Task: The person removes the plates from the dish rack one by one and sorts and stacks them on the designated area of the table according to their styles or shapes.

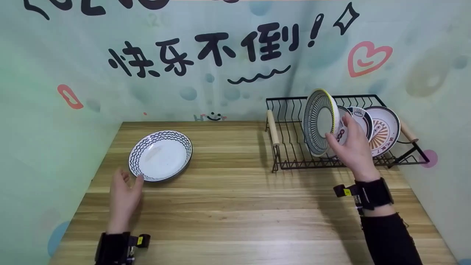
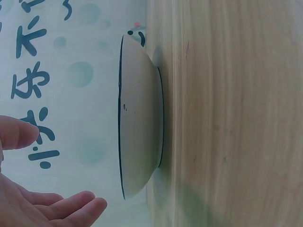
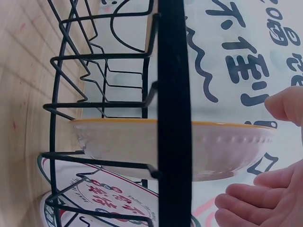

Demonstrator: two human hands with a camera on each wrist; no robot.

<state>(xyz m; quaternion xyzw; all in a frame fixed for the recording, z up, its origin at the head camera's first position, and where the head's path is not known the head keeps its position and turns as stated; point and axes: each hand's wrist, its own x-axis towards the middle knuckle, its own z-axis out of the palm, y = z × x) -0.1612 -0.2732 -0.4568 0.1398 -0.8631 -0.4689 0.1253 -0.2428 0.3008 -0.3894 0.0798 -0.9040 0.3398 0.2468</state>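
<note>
A deep white plate (image 1: 162, 156) with a black wavy-line border lies face up on the wooden table at the left. My left hand (image 1: 125, 193) is beside its near left edge, thumb and fingers apart; the left wrist view shows a gap between the fingers and the plate's dark rim (image 2: 120, 118). At the right, a yellow-rimmed bowl (image 1: 317, 121) stands on edge in a black wire dish rack (image 1: 289, 147). My right hand (image 1: 353, 151) is at the bowl's near upper side, thumb and fingers spread to either side of its rim in the right wrist view.
Behind the bowl, to its right, several patterned plates (image 1: 384, 129) stand in the rack. The rack has wooden handles (image 1: 273, 128). A printed curtain (image 1: 220, 95) hangs along the table's back edge (image 1: 228, 122).
</note>
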